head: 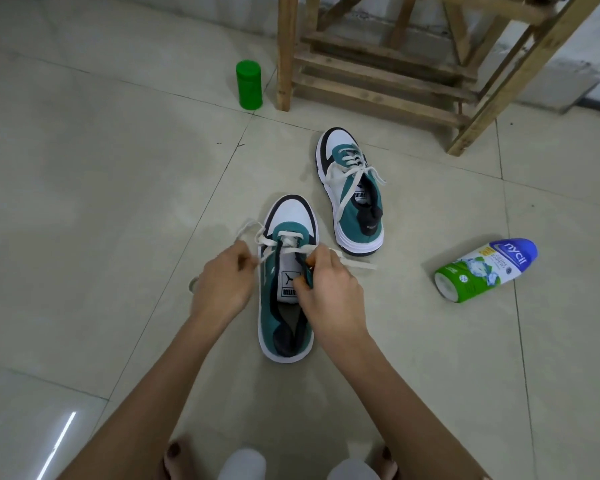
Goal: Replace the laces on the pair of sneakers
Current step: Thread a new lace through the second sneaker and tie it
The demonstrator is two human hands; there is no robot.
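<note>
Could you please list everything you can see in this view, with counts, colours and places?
near sneaker: one, teal, white and black, floor centre, between the hands
far sneaker: one, same colours, beyond it to the right, laced
lace: one, cream, across the near sneaker's front eyelets
canister: one, green, upright beside the wooden frame
wooden frame: one, brown, top
powder bottle: one, green, white and blue, on its side, right
floor: pale tiles
left hand: holds lace end
right hand: pinches near sneaker's eyelet edge

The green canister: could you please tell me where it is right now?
In the head view, the green canister stands upright on the floor, left of centre, just left of the wooden stand, beyond the far sneaker.
</note>
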